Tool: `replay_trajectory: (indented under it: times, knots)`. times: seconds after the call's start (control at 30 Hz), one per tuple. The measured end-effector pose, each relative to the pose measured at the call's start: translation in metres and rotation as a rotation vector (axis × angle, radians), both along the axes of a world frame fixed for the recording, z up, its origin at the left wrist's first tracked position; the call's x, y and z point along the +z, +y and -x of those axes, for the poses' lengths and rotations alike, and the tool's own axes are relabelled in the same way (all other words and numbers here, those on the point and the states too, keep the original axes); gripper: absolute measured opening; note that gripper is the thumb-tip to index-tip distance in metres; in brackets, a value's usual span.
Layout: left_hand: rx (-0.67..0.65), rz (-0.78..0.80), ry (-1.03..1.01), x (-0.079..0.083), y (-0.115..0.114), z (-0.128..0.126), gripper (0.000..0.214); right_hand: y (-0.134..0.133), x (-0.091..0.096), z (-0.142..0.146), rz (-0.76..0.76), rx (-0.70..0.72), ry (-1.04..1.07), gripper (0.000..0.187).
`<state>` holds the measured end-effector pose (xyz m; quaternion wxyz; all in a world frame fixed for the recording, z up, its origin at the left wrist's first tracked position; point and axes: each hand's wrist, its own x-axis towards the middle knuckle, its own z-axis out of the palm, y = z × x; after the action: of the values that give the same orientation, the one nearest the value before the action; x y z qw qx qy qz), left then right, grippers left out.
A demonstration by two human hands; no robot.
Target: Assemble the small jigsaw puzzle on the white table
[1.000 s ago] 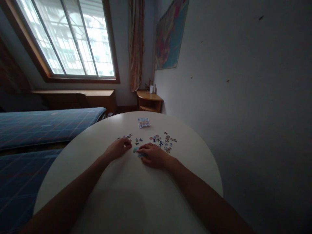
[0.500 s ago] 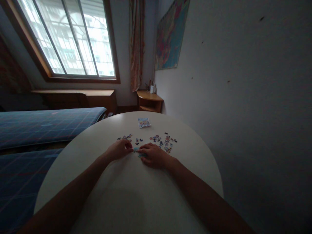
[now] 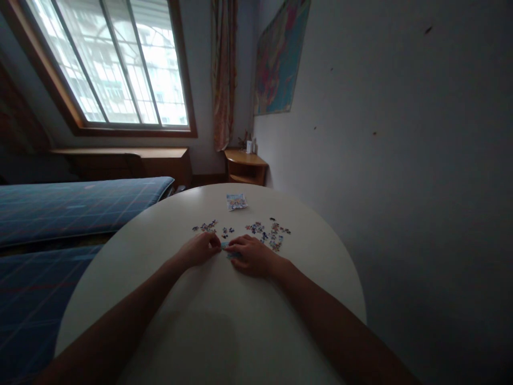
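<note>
My left hand (image 3: 201,248) is closed in a pinch at the left edge of a small light-blue group of jigsaw puzzle pieces (image 3: 224,245). A puzzle piece seems to be between its thumb and fingertips, though it is mostly hidden. My right hand (image 3: 251,256) lies palm down over the right part of this group, with fingers stretched out and the index fingertip touching it. More light-blue pieces (image 3: 231,255) show beneath the right fingers; the rest are covered by the hand.
On the round white table (image 3: 320,267), loose puzzle pieces lie behind my hands: a left cluster (image 3: 207,225), a few middle pieces (image 3: 227,232) and a larger right cluster (image 3: 274,233). A printed packet (image 3: 236,201) lies farther back. A bed (image 3: 80,208) stands left, a wall (image 3: 401,187) right.
My left hand has shifted slightly right, closer to the light-blue pieces, its fingertips now right at their edge. The right hand stays in place over them.
</note>
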<state>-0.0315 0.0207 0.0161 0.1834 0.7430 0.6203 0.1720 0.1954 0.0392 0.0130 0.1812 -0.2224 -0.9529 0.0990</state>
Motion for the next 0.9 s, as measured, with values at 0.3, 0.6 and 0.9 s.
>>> replay_trajectory:
  times: [0.3,0.6,0.9]
  knots:
    - [0.015,-0.021,0.024,-0.0007,-0.0021,-0.0025,0.015,0.0,0.001,0.0004,0.001,0.0,-0.003,0.04]
    - [-0.004,-0.055,-0.02,-0.0057,0.0014,-0.0019,0.017,0.0009,0.0008,0.0002,0.01,-0.004,0.0,0.038]
    - [-0.023,0.007,0.002,-0.004,0.0024,-0.0003,0.021,0.0007,0.0025,-0.0001,0.015,0.001,-0.009,0.039]
